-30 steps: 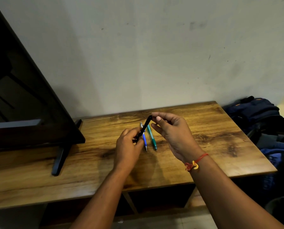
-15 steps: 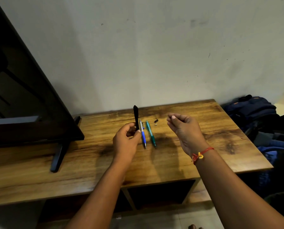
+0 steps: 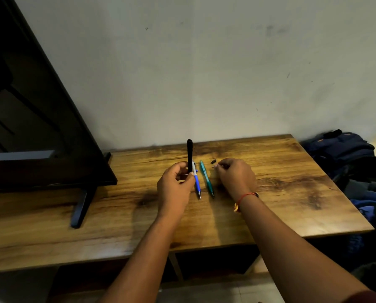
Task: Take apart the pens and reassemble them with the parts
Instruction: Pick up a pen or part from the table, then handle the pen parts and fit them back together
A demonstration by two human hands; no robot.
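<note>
I saw the left hand [image 3: 175, 184] pinching the black pen [image 3: 189, 154] upright; right of it, the right hand [image 3: 235, 177] curled, fingertips [image 3: 218, 166] together near a small black cap [image 3: 213, 161].

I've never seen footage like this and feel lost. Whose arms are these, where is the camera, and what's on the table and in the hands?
No machine here: a person wears a camera on the head, looking down at their own hands. The left hand holds a black pen upright. The right hand is lowered by the wooden table, fingers curled; what they pinch is too small to tell. A blue pen, a green pen and a small black part lie on the table. A dark screen stands left.
</note>
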